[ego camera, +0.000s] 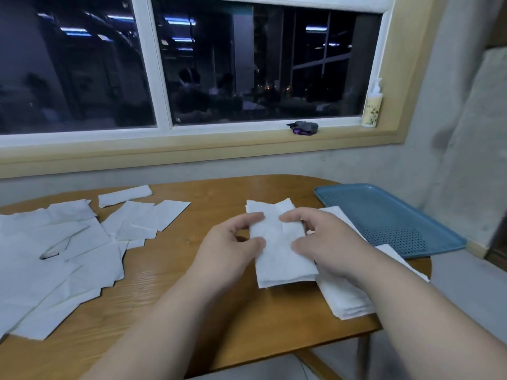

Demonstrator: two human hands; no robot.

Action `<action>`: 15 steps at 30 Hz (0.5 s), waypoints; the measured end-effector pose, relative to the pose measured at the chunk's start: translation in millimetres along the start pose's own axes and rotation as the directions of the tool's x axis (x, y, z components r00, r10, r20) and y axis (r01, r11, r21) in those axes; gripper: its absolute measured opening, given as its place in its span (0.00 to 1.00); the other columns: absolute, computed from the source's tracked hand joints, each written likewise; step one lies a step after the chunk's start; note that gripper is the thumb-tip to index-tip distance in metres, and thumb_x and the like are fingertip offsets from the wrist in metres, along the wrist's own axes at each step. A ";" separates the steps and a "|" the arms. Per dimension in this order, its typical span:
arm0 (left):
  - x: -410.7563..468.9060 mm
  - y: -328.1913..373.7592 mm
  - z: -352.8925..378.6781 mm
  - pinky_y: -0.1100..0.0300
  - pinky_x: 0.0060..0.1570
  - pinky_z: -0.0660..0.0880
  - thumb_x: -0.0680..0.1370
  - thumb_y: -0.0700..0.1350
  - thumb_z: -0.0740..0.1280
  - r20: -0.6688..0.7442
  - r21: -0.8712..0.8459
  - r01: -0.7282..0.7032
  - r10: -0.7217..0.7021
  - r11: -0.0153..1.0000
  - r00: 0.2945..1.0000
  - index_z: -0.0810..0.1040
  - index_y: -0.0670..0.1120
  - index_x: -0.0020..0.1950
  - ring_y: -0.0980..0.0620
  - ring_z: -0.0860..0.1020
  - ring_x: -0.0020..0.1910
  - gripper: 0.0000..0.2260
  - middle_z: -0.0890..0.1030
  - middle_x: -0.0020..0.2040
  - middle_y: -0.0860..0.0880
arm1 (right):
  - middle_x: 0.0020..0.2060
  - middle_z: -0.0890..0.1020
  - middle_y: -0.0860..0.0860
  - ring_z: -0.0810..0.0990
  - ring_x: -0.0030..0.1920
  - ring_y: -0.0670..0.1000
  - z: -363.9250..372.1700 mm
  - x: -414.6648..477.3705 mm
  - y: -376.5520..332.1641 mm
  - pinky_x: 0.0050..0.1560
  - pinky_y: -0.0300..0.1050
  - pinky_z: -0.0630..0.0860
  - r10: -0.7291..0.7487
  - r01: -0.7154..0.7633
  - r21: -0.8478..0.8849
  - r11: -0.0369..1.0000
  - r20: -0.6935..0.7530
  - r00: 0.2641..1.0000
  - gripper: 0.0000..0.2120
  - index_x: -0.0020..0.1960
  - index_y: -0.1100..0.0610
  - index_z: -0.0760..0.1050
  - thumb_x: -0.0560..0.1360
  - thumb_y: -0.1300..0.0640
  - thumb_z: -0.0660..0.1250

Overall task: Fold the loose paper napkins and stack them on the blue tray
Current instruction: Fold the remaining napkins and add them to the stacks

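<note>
Left hand: thumb and curled fingers pinch the left edge of a napkin, above the table.
Right hand: thumb and fingers pinch the right edge of the same sheet, so both hands are clamped on it, close together with the paper between them.
Held napkin: white and partly folded, a long strip running away from the person. Its far end flares loose past the fingertips and its near end hangs toward the tabletop.
Folded stack: a pile of folded white napkins on the table under the right wrist and forearm, just beside the tray. Whether it touches the rim I cannot tell.
Blue tray: at the table's far right corner, its perforated floor showing, its right side jutting past the table edge.
Loose napkins: unfolded sheets spread in overlapping layers over the left half of the table, well apart from the hands.
Table: rounded wooden top, set under the window.
Window sill: a small dark object and, at the right end, a pump bottle standing upright.
</note>
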State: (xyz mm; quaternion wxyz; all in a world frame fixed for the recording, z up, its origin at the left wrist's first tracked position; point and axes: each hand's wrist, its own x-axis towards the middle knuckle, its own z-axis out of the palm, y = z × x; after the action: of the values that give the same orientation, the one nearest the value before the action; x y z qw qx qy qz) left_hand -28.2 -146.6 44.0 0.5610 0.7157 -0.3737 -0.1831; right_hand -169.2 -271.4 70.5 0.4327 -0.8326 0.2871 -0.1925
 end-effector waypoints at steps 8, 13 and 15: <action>43.6 -14.0 16.8 0.71 0.35 0.68 0.73 0.42 0.70 0.043 0.208 0.072 -0.083 0.975 0.996 0.76 0.55 0.68 0.60 0.77 0.39 0.23 0.81 0.48 0.57 | 0.67 0.75 0.46 0.76 0.62 0.49 1.0 51.1 10.1 0.57 0.41 0.74 0.091 -0.089 -0.277 0.957 -0.007 0.996 0.26 0.68 0.45 0.74 0.73 0.63 0.60; 53.3 -25.4 21.1 0.60 0.52 0.72 0.72 0.45 0.70 0.132 0.497 0.036 -0.116 0.867 0.984 0.77 0.56 0.63 0.56 0.73 0.51 0.20 0.73 0.59 0.56 | 0.73 0.68 0.51 0.75 0.64 0.51 12.4 59.8 21.9 0.60 0.44 0.75 0.139 -0.078 -0.497 0.864 0.087 0.986 0.24 0.70 0.50 0.73 0.75 0.63 0.59; 53.5 -28.6 20.4 0.61 0.49 0.71 0.73 0.48 0.70 0.131 0.542 0.046 -0.138 0.839 0.982 0.75 0.56 0.68 0.55 0.74 0.51 0.22 0.70 0.62 0.55 | 0.70 0.65 0.52 0.79 0.56 0.53 14.5 58.1 22.6 0.57 0.49 0.78 0.141 -0.061 -0.587 0.807 0.092 0.986 0.21 0.66 0.52 0.75 0.75 0.63 0.58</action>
State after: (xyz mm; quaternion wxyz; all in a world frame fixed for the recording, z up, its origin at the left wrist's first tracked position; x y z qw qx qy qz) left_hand 2.3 -197.3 19.3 0.2964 0.8434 -0.4200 -0.1566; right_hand -123.7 -310.5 47.9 0.1850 -0.9192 0.3472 -0.0170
